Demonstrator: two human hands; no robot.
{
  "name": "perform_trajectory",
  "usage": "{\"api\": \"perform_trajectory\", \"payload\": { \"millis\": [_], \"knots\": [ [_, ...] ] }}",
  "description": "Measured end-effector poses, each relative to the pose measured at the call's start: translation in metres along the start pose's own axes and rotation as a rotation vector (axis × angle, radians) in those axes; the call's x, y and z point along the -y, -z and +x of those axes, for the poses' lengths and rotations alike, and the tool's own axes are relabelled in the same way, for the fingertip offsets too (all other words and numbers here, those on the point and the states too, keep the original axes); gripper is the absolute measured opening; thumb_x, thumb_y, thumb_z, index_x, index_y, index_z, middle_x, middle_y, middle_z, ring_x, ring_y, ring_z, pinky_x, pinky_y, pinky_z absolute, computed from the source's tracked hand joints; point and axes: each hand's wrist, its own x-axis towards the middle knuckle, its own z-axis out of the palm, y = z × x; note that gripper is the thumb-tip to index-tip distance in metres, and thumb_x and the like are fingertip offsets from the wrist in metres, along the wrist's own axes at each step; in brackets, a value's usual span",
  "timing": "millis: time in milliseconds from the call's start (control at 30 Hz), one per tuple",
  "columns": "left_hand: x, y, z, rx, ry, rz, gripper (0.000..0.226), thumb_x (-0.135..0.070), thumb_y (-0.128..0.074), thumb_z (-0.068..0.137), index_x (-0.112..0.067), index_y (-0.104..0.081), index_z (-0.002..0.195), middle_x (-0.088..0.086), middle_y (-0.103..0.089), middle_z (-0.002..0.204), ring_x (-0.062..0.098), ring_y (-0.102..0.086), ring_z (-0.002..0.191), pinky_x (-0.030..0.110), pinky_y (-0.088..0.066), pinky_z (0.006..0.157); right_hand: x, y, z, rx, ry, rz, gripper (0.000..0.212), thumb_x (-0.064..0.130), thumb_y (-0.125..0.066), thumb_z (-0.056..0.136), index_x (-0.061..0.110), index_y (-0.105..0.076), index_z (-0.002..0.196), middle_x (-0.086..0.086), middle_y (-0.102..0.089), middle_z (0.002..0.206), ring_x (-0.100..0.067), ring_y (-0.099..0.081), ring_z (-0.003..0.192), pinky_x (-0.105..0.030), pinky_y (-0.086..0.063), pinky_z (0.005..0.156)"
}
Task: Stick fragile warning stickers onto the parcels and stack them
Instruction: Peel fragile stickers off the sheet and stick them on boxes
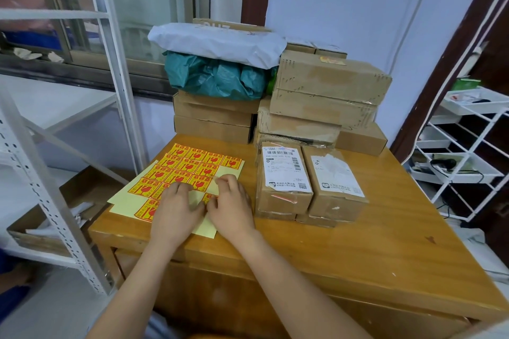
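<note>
A pale yellow sheet of red-and-yellow fragile stickers point(190, 166) lies on the left of the wooden table point(358, 245). My left hand point(176, 208) rests flat on the sheet's near part. My right hand point(230, 205) lies beside it, fingers curled over a sticker point(208, 197) at the sheet's near right; whether it pinches the sticker is hidden. Two brown parcels with white shipping labels, one point(283, 176) and the other point(334, 179), stand side by side to the right of the sheet, on top of lower boxes.
Stacked cardboard boxes point(327, 85) fill the table's back, with a green bag point(217, 77) and a white mailer point(217, 42) on the left pile. A white metal shelf point(41, 173) stands at left, a white wire rack point(465, 151) at right.
</note>
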Motion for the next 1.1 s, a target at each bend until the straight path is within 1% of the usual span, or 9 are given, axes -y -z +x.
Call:
{"api": "perform_trajectory", "payload": {
  "millis": [200,267,333,433,500,767,933,1033,1100],
  "knots": [
    [-0.001,0.003,0.000,-0.077,-0.086,-0.050,0.023,-0.012,-0.060,0.089,-0.005,-0.062,0.111,0.009,-0.059,0.113,0.026,-0.051,0.109,0.036,-0.043,0.090,0.009,0.009,-0.019,-0.029,0.096,0.045,0.052,0.021,-0.045,0.095,0.010,-0.035,0.145,0.000,-0.030,0.146,-0.020,-0.026,0.136,-0.039,-0.028,0.113],
    [-0.005,0.008,-0.001,-0.174,-0.117,-0.175,0.016,-0.009,-0.053,0.093,-0.004,-0.066,0.100,0.009,-0.064,0.103,0.026,-0.056,0.100,0.031,-0.042,0.082,0.015,0.017,-0.024,-0.036,0.143,0.056,0.054,0.020,-0.045,0.095,0.010,-0.032,0.146,-0.001,-0.027,0.148,-0.018,-0.022,0.138,-0.037,-0.026,0.114],
    [-0.015,0.018,-0.004,-0.217,-0.027,-0.402,0.026,-0.015,-0.044,0.099,-0.008,-0.068,0.093,0.006,-0.067,0.095,0.021,-0.059,0.091,0.025,-0.042,0.074,0.022,0.026,-0.027,-0.058,0.188,0.057,0.055,0.019,-0.046,0.094,0.010,-0.031,0.146,-0.002,-0.026,0.149,-0.019,-0.019,0.139,-0.037,-0.023,0.115],
    [-0.044,0.043,-0.004,-0.121,0.166,-0.814,0.037,-0.030,-0.039,0.101,-0.011,-0.068,0.089,0.003,-0.068,0.090,0.016,-0.063,0.087,0.029,-0.048,0.076,0.033,0.039,-0.033,-0.117,0.252,0.057,0.055,0.017,-0.048,0.092,0.009,-0.034,0.145,-0.004,-0.028,0.148,-0.020,-0.019,0.139,-0.037,-0.023,0.116],
    [-0.062,0.057,-0.004,-0.066,0.201,-0.952,0.030,-0.031,-0.046,0.098,-0.013,-0.068,0.086,0.002,-0.068,0.086,0.013,-0.063,0.084,0.027,-0.049,0.073,0.038,0.045,-0.038,-0.163,0.304,0.042,0.053,0.017,-0.047,0.091,0.009,-0.037,0.142,-0.005,-0.031,0.147,-0.021,-0.021,0.137,-0.038,-0.024,0.114],
    [-0.107,0.077,0.002,-0.054,0.166,-1.073,0.019,-0.012,-0.054,0.093,-0.009,-0.063,0.077,0.010,-0.061,0.083,0.021,-0.058,0.084,0.029,-0.049,0.070,0.031,0.086,-0.053,-0.388,0.419,0.038,0.038,0.023,-0.040,0.089,0.012,-0.056,0.122,-0.002,-0.042,0.139,-0.019,-0.034,0.130,-0.038,-0.036,0.107],
    [-0.134,0.072,0.002,0.021,0.072,-1.009,0.023,-0.014,-0.051,0.095,-0.002,-0.064,0.080,-0.003,-0.065,0.075,0.011,-0.060,0.079,0.032,-0.050,0.078,0.007,0.139,-0.056,-0.491,0.232,0.331,0.028,0.026,-0.042,0.089,0.014,-0.059,0.108,0.008,-0.047,0.116,-0.007,-0.044,0.114,-0.016,-0.037,0.095],
    [-0.151,0.062,0.001,0.105,0.007,-0.958,0.025,-0.015,-0.051,0.095,-0.002,-0.063,0.078,-0.011,-0.065,0.068,0.003,-0.059,0.073,0.028,-0.049,0.075,-0.012,0.166,-0.043,-0.431,0.035,0.463,0.021,0.021,-0.052,0.094,0.018,-0.056,0.114,0.007,-0.053,0.113,-0.011,-0.049,0.111,-0.024,-0.041,0.095],
    [-0.161,0.058,0.003,0.179,-0.045,-0.934,0.025,-0.015,-0.051,0.095,0.004,-0.062,0.082,-0.005,-0.064,0.072,0.007,-0.057,0.074,0.027,-0.049,0.074,-0.024,0.180,-0.034,-0.363,-0.023,0.517,0.018,0.025,-0.056,0.094,0.017,-0.059,0.110,0.001,-0.060,0.110,-0.013,-0.055,0.103,-0.027,-0.045,0.090]
  ]
}}
